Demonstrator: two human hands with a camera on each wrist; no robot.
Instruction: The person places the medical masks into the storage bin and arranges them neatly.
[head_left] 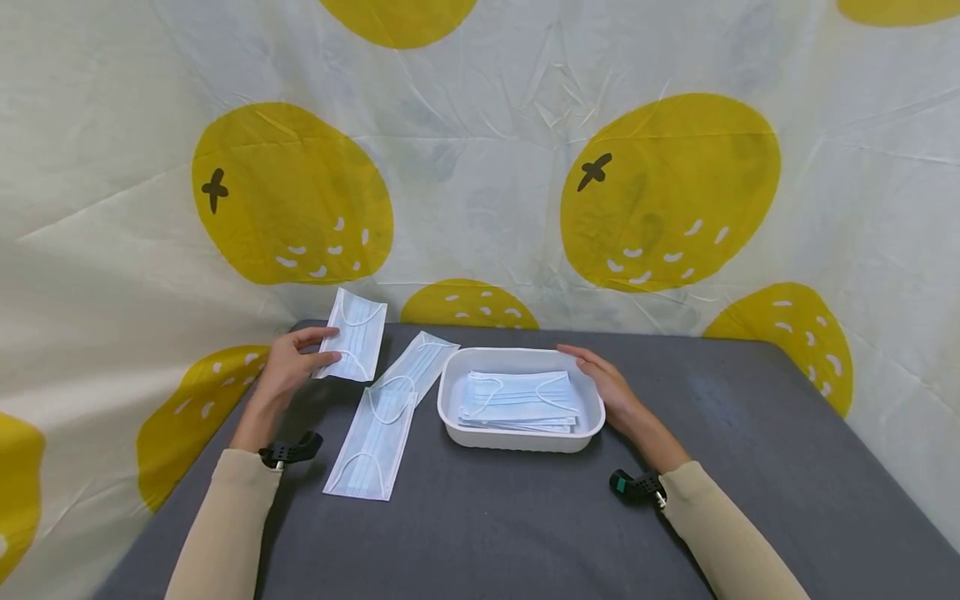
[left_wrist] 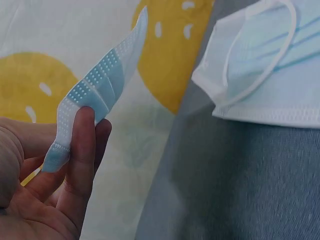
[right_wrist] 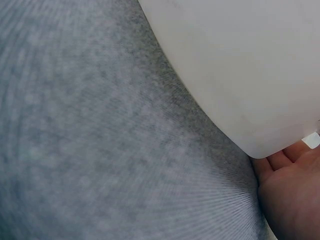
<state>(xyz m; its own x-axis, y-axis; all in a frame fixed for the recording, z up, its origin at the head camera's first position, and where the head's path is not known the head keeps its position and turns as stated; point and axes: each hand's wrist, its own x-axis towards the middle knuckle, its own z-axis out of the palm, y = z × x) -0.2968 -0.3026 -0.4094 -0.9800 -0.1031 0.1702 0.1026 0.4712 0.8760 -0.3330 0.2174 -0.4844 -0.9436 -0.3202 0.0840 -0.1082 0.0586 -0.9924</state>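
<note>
My left hand (head_left: 288, 371) pinches a light blue face mask (head_left: 355, 335) between thumb and fingers, raised above the table's far left part. In the left wrist view this mask (left_wrist: 95, 85) shows nearly edge-on, bent into a curve. Right of that hand, two more masks lie on the table: one (head_left: 371, 454) nearer, its upper end over the other mask (head_left: 423, 358). My right hand (head_left: 611, 392) rests against the right end of a white plastic tub (head_left: 517, 439), fingers stretched along its far corner. Stacked masks (head_left: 517, 396) with white ear loops lie inside the tub.
A dark grey cloth covers the table (head_left: 510, 533). Behind it and along the left hangs a pale curtain (head_left: 480, 200) printed with yellow fruit shapes. Each wrist wears a black strap with a small camera, such as the left wrist camera (head_left: 292, 450).
</note>
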